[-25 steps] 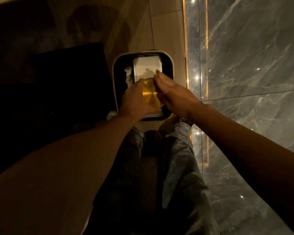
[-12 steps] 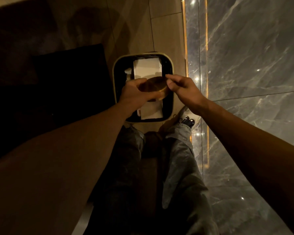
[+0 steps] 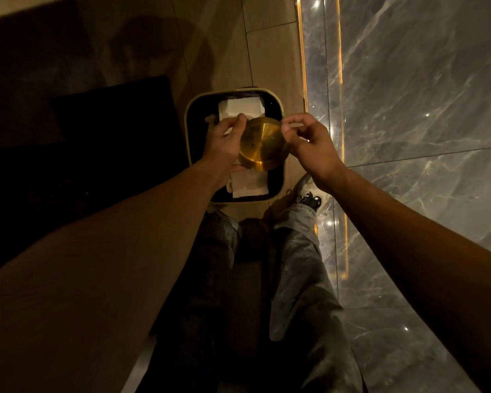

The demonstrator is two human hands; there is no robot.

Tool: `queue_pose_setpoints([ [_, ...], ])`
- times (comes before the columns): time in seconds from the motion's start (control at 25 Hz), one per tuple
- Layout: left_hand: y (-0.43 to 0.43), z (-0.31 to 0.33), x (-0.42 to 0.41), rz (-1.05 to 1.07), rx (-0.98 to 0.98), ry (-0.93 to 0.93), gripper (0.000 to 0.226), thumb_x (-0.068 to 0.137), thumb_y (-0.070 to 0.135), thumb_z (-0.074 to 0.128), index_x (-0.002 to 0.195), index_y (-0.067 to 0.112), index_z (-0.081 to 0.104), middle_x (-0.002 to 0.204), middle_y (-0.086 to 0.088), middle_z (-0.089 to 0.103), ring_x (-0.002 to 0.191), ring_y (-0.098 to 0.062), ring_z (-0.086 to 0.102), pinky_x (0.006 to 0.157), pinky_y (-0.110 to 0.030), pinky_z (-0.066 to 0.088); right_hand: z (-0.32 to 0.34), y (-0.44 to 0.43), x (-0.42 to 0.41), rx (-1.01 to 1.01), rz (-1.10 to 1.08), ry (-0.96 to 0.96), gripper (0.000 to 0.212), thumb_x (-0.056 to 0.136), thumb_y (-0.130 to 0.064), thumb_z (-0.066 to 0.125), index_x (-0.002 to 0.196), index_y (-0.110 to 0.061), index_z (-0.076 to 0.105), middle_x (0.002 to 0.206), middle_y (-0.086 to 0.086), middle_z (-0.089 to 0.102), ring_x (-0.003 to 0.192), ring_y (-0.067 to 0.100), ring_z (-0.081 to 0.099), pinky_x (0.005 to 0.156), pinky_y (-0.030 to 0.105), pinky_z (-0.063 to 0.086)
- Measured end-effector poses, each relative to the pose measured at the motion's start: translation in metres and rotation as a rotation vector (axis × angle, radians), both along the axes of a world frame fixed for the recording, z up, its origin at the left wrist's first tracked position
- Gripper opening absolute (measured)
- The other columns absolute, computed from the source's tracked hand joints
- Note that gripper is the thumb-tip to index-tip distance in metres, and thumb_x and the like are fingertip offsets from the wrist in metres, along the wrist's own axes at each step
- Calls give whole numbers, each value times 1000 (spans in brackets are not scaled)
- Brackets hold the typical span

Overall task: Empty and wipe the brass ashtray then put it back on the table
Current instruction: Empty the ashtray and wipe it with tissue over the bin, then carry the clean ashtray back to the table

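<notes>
The round brass ashtray [image 3: 262, 146] is held in the air over an open waste bin [image 3: 192, 109], tipped so one flat shiny face points up at me. My left hand [image 3: 224, 143] grips its left edge, thumb on top. My right hand [image 3: 309, 146] pinches its upper right rim with fingertips. White paper tissues [image 3: 240, 107] lie inside the bin, showing above and below the ashtray. The ashtray's other side is hidden.
The cream-rimmed bin stands on a tan tiled floor [image 3: 267, 52]. A grey marble wall [image 3: 423, 95] with a lit gold strip rises on the right. A dark piece of furniture [image 3: 111, 117] sits left of the bin. My legs and a shoe [image 3: 308, 198] are just below the bin.
The ashtray has turned from edge-on to showing its flat face again. My right hand shifted from the ashtray's face to pinching its rim. Both hands stay over the bin.
</notes>
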State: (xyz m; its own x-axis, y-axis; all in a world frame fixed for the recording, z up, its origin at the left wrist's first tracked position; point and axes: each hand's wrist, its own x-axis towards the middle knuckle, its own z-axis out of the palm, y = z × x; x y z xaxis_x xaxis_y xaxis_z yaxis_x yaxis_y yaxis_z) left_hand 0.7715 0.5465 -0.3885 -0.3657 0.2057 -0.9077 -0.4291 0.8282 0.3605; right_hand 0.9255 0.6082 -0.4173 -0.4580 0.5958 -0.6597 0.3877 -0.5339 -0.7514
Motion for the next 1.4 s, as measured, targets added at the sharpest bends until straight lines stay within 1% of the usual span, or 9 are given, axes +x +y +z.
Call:
queue_pose_setpoints([
  [0.12, 5, 16, 3, -45, 37, 35, 17, 97, 42, 48, 107, 32, 58, 133, 1, 49, 110, -21, 53, 61, -37, 58, 14, 4, 0, 32, -39, -1, 10, 93, -28, 56, 102, -28, 61, 106, 17, 65, 102, 34, 63, 86, 52, 56],
  [0.28, 11, 49, 7, -66, 111, 2, 26, 99, 36, 45, 118, 26, 60, 131, -1, 55, 113, -19, 55, 66, -31, 53, 47, 12, 7, 20, -101, -25, 20, 98, -18, 52, 113, -8, 62, 101, 17, 66, 87, 20, 65, 65, 25, 57],
  [0.44, 21, 93, 14, -160, 193, 48, 42, 94, 23, 54, 136, 23, 54, 137, -1, 55, 123, -17, 53, 106, -41, 45, 96, 21, 17, 52, -142, -46, 21, 98, -20, 51, 114, -10, 62, 96, 17, 66, 85, 20, 65, 66, 28, 56],
  [0.6, 26, 156, 20, -382, 350, 90, 73, 79, 7, 72, 143, 21, 40, 139, -1, 52, 122, -12, 52, 101, -25, 45, 164, 30, 24, 120, -230, -55, 14, 98, -19, 52, 108, -17, 61, 100, 16, 67, 90, 23, 67, 66, 29, 59],
  [0.76, 20, 240, 11, -559, 502, 144, 93, 65, 5, 86, 143, 22, 37, 135, 4, 50, 109, -2, 52, 94, -25, 51, 250, 36, 23, 179, -260, -32, 15, 98, -17, 52, 106, -17, 65, 105, 7, 65, 100, 20, 64, 64, 27, 59],
  [0.88, 9, 299, -1, -662, 584, 204, 100, 63, 10, 87, 146, 24, 32, 130, 12, 45, 107, 7, 50, 90, -13, 46, 310, 33, 14, 226, -235, 6, 22, 97, -17, 53, 114, -10, 65, 107, 4, 65, 102, 15, 65, 67, 28, 60],
  [1.0, -9, 347, -18, -661, 665, 365, 100, 62, 17, 88, 146, 24, 33, 136, 7, 43, 122, -4, 47, 100, -27, 48, 363, 24, 0, 277, -174, 106, 29, 95, -16, 57, 122, -9, 62, 116, 9, 66, 107, 19, 65, 76, 32, 60],
  [1.2, -53, 407, -58, -566, 708, 537, 101, 62, 23, 89, 146, 20, 34, 140, 1, 41, 112, 13, 45, 86, -1, 43, 428, -1, -35, 397, 111, 134, 55, 81, -17, 74, 132, -12, 54, 129, 4, 60, 122, 13, 55, 98, 35, 52],
  [1.4, -107, 442, -101, -445, 748, 589, 102, 57, 29, 90, 144, 19, 37, 141, 1, 46, 125, -11, 49, 104, -32, 45, 471, -47, -81, 471, 268, 137, 85, 71, -17, 83, 143, -11, 40, 143, 6, 49, 132, 11, 47, 109, 27, 41],
])
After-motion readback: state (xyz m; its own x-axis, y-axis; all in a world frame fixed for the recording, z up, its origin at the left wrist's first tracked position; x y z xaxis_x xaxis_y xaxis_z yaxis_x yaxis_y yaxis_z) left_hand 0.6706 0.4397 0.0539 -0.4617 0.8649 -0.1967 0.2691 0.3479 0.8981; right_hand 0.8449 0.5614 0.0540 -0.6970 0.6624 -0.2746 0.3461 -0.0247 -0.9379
